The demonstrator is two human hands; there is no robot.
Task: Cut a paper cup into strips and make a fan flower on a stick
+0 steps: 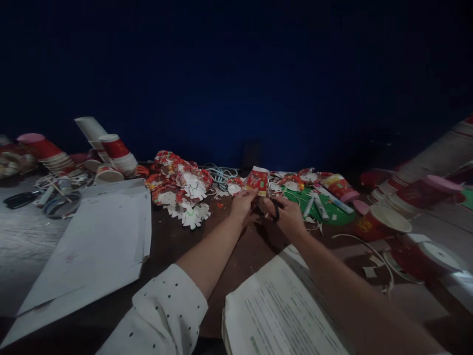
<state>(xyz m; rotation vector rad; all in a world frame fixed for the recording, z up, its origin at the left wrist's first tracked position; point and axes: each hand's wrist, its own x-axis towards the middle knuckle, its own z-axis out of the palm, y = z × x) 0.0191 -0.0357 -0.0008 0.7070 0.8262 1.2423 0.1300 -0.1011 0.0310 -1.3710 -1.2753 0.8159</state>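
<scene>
In the middle of the head view, my left hand [244,203] is closed around the lower edge of a red and yellow paper cup [257,180]. The cup is tilted, with its white end up. My right hand [287,213] grips a pair of scissors by the black handles [275,210]. The scissor blades [268,187] point up along the cup's right side; whether they are cutting into it I cannot tell. Left of my hands lies a heap of cut red and white paper flowers [192,187].
White sheets [107,231] lie on the left, an open book [281,305] in front. Stacked paper cups [118,153] stand at the back left, more cups [384,222] at the right. Glue tubes [320,207] rest on a green sheet [338,217]. Light-blue cord [221,175] is coiled behind.
</scene>
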